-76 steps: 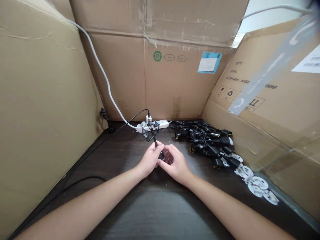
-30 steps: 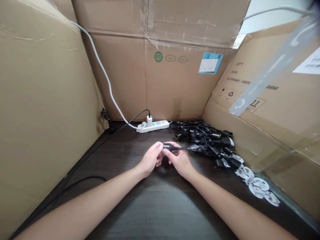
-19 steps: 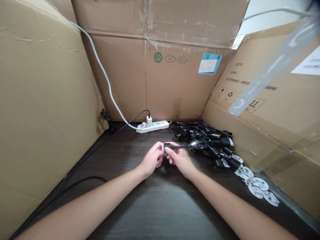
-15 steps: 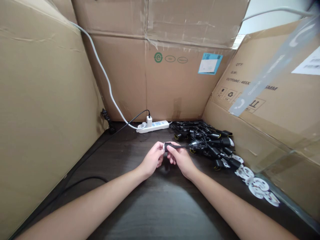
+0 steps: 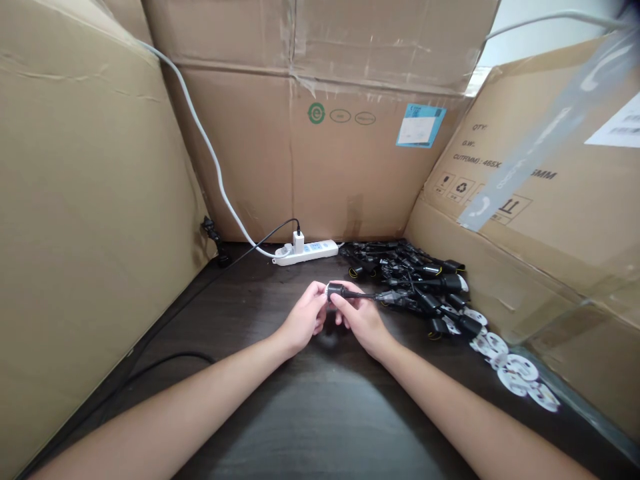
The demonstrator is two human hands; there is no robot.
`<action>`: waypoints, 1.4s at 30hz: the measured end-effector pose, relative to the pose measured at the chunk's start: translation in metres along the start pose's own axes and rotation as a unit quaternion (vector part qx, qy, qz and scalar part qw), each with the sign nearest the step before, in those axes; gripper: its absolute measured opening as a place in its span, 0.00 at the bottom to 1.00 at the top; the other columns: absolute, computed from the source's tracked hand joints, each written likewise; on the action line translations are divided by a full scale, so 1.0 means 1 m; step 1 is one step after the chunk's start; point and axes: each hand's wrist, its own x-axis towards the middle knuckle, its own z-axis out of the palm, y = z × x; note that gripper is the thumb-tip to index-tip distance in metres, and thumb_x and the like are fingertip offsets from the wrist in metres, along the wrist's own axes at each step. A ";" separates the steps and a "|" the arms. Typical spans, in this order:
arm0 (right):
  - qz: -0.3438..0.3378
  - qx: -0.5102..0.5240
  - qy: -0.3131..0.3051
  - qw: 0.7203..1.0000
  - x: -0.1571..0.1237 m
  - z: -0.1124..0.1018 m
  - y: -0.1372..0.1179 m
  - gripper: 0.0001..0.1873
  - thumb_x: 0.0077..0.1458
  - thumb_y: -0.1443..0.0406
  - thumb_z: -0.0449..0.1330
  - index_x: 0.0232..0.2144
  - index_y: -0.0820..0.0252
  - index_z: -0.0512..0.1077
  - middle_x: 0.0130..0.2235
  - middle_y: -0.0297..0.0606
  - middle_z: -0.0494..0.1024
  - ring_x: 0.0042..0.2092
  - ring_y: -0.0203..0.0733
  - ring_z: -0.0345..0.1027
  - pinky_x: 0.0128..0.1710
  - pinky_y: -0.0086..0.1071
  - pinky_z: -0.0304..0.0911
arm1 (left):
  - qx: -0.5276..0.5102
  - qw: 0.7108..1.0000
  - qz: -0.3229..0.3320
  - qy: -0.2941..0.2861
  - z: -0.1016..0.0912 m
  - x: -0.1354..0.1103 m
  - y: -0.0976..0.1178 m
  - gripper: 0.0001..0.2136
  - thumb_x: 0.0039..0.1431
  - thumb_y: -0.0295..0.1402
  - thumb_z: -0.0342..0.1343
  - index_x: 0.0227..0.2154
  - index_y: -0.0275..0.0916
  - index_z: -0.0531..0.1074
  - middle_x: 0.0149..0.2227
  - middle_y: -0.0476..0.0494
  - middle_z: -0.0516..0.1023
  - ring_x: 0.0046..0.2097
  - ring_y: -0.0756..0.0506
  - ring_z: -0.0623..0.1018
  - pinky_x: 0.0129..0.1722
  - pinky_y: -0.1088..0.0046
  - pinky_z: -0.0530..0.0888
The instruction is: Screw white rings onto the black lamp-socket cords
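The left hand and right hand hold a black corded socket between narrowly closed fingers, over the dark table; its cord runs right toward a heap of black cords.

Black cable socket (white rim)

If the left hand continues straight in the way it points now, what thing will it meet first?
The black cable socket at the fingertips of the left hand, which the right hand also pinches. The left hand seems already in contact with it, though depth is hard to judge from this view.
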 end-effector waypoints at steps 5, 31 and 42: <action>-0.004 0.003 -0.009 1.000 -0.001 -0.002 0.000 0.23 0.54 0.54 0.64 0.49 0.60 0.71 0.30 0.33 0.75 0.22 0.33 0.64 0.17 0.26 0.58 | 0.036 0.999 0.014 0.016 0.001 0.000 0.000 0.11 0.60 0.43 0.52 0.35 0.42 0.63 0.18 0.59 0.60 0.18 0.53 0.59 0.15 0.82 0.57; 0.012 0.007 -0.002 1.000 -0.001 0.000 -0.001 0.23 0.52 0.55 0.64 0.47 0.61 0.72 0.31 0.34 0.75 0.22 0.32 0.64 0.17 0.26 0.53 | 0.073 0.996 0.042 0.040 0.000 0.001 0.003 0.14 0.58 0.46 0.53 0.35 0.39 0.66 0.16 0.60 0.58 0.16 0.54 0.57 0.15 0.80 0.56; 0.026 0.049 0.003 0.998 -0.002 -0.003 -0.002 0.14 0.56 0.55 0.60 0.29 0.61 0.69 0.21 0.29 0.69 0.20 0.31 0.60 0.18 0.24 0.51 | 0.077 0.986 0.141 -0.054 0.010 -0.007 0.004 0.09 0.64 0.38 0.53 0.34 0.39 0.63 0.31 0.48 0.73 0.35 0.47 0.76 0.41 0.67 0.73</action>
